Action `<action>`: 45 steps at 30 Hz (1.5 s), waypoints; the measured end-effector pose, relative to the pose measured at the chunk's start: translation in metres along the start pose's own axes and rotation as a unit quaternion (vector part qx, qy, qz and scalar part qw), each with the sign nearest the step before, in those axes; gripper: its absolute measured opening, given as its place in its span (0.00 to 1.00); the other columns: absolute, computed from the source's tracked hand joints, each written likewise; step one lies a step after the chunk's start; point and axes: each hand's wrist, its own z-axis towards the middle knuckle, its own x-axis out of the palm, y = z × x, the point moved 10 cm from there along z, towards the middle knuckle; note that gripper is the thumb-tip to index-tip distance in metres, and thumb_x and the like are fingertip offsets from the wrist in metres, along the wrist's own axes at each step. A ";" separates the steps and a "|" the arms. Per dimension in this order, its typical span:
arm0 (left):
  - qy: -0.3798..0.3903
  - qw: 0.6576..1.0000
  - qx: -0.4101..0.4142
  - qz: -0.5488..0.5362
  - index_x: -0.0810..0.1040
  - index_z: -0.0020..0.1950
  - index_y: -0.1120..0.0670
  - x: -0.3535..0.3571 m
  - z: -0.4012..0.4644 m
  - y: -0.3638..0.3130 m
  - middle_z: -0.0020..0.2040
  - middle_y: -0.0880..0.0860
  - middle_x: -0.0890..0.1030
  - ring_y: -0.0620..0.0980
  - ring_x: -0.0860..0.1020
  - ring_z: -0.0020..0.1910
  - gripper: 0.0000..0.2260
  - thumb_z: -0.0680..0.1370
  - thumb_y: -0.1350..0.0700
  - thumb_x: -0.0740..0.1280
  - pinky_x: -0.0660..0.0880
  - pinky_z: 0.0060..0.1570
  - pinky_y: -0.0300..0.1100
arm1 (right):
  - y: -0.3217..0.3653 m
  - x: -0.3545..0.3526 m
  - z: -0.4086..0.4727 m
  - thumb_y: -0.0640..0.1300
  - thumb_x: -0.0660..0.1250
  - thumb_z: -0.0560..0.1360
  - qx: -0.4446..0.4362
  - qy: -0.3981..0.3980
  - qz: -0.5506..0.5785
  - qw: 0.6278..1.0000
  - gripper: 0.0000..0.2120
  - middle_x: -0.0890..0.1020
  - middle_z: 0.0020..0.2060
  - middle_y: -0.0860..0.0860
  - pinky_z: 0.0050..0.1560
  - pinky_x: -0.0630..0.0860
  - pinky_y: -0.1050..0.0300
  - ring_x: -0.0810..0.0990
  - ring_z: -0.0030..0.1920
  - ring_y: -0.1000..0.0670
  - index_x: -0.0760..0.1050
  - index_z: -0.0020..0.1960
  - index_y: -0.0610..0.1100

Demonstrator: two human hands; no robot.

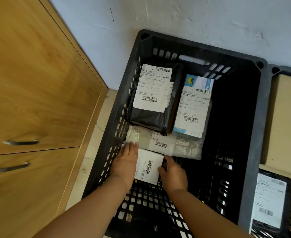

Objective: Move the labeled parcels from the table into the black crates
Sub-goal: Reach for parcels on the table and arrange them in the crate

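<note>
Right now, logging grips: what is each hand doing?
Left hand: holding the small white parcel.
Right hand: holding the same parcel.

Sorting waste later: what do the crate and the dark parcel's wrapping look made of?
Crate: seemingly rigid moulded plastic, matte black, with slotted walls and a cut-out handle. Dark parcel: likely thin plastic film, slightly glossy and wrinkled, with a white paper label on top.
</note>
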 end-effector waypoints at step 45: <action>-0.238 0.877 0.239 -0.342 0.74 0.65 0.48 -0.442 -0.413 -0.518 0.62 0.46 0.77 0.46 0.75 0.60 0.15 0.79 0.50 0.62 0.73 0.59 0.44 | -0.294 -0.548 -0.517 0.47 0.62 0.77 -0.036 -0.379 -0.030 0.924 0.17 0.75 0.61 0.51 0.61 0.71 0.55 0.74 0.60 0.49 0.72 0.66 0.50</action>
